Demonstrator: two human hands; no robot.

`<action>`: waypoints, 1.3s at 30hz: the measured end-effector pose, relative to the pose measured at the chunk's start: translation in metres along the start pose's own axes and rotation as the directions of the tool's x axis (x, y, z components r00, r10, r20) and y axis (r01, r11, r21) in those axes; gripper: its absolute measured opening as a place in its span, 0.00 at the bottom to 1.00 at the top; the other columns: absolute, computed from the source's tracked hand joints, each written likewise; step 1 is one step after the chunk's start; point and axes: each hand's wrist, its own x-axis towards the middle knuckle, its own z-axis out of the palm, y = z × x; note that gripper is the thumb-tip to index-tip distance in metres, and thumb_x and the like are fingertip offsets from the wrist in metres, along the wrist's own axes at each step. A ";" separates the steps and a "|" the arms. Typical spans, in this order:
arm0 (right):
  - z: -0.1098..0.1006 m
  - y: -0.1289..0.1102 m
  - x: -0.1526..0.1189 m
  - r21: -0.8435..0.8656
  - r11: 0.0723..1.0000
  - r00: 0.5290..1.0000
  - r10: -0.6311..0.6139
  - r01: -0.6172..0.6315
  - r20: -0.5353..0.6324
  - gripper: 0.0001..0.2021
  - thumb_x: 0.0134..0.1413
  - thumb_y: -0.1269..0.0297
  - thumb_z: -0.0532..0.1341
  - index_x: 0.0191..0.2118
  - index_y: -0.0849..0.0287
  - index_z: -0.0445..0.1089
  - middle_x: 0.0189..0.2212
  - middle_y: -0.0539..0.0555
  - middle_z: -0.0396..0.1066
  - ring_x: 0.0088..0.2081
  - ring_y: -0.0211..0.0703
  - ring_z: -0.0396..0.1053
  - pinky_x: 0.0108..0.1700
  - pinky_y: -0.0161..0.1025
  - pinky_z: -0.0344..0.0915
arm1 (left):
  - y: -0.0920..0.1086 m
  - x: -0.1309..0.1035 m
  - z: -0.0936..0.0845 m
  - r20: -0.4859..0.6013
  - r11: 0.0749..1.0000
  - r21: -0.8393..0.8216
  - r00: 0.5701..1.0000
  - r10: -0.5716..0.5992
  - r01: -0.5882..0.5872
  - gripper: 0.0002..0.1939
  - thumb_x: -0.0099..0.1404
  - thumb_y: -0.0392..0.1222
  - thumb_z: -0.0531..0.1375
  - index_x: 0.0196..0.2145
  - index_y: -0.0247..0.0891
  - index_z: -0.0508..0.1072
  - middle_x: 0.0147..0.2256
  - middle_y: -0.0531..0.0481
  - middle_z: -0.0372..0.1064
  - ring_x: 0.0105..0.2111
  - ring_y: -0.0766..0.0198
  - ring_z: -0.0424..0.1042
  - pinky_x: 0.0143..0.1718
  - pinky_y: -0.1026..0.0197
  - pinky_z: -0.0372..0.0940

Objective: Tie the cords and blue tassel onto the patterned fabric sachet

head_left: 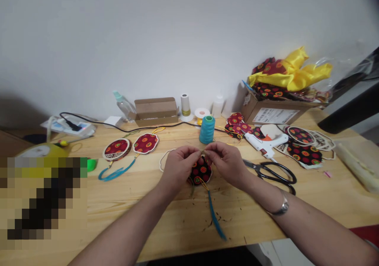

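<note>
Just in front of me, a black fabric pendant [203, 170] with red and orange round motifs hangs or lies under my fingertips. A yellow cord at its lower edge leads to a blue tassel [215, 214] stretched over the table. My left hand [182, 162] pinches at the pendant's top edge, thumb and forefinger closed. Meeting it there, my right hand [225, 164] makes a matching pinch. A tiny yellowish bit shows between the fingertips, too small to make out. Right behind stands a teal thread cone [207, 131]. Black-handled scissors [274, 172] lie beside my right wrist.
A white glue gun [266, 143] rests among fabric pieces on the right. Two finished-looking red pendants [145, 143] lie to the left. Along the wall are a power strip [71, 127], an open small box [155, 112] and a carton [271, 110] heaped with cloth. A black cable [118, 128] crosses behind.
</note>
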 end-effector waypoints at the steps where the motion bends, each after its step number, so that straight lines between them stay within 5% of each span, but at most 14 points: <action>1: 0.000 0.001 0.000 0.019 1.000 1.000 0.008 -0.008 -0.001 0.05 0.53 0.68 0.56 0.30 0.59 0.69 0.23 0.50 0.70 0.26 0.36 0.67 0.30 0.33 0.63 | 0.000 0.000 0.000 0.006 1.000 -0.004 1.000 -0.003 0.003 0.07 0.53 0.42 0.61 0.23 0.35 0.73 0.14 0.59 0.62 0.13 0.75 0.53 0.17 0.69 0.51; 13: -0.003 0.003 0.010 0.413 0.881 0.971 0.182 -0.230 0.153 0.16 0.54 0.52 0.56 0.31 0.62 0.69 0.23 0.51 0.69 0.22 0.34 0.66 0.23 0.32 0.61 | 0.000 0.000 0.000 0.022 0.999 -0.052 1.000 -0.009 0.010 0.08 0.53 0.43 0.61 0.24 0.34 0.73 0.15 0.58 0.64 0.13 0.76 0.53 0.15 0.70 0.49; 19: -0.001 -0.002 0.008 0.404 0.879 0.967 0.216 -0.254 0.137 0.11 0.42 0.59 0.65 0.30 0.61 0.69 0.23 0.49 0.69 0.23 0.34 0.64 0.26 0.33 0.63 | 0.001 0.000 0.001 -0.004 0.999 0.028 1.000 0.025 -0.025 0.07 0.53 0.42 0.62 0.24 0.34 0.73 0.18 0.56 0.67 0.15 0.75 0.58 0.16 0.70 0.53; 26: -0.003 -0.002 0.007 0.296 0.932 0.976 0.180 -0.209 0.122 0.08 0.47 0.62 0.62 0.26 0.61 0.68 0.21 0.50 0.68 0.23 0.35 0.63 0.27 0.34 0.62 | 0.001 -0.003 0.002 0.008 0.988 0.130 0.997 0.080 -0.080 0.07 0.55 0.41 0.60 0.25 0.35 0.74 0.22 0.53 0.71 0.22 0.70 0.67 0.24 0.68 0.61; 39: -0.004 0.000 0.008 0.259 0.940 0.974 0.202 -0.221 0.098 0.09 0.48 0.60 0.60 0.24 0.60 0.66 0.19 0.49 0.67 0.21 0.35 0.60 0.24 0.33 0.59 | 0.004 -0.005 0.003 0.040 0.986 0.155 0.998 0.048 -0.053 0.09 0.54 0.43 0.60 0.22 0.35 0.74 0.20 0.53 0.70 0.19 0.71 0.64 0.21 0.69 0.58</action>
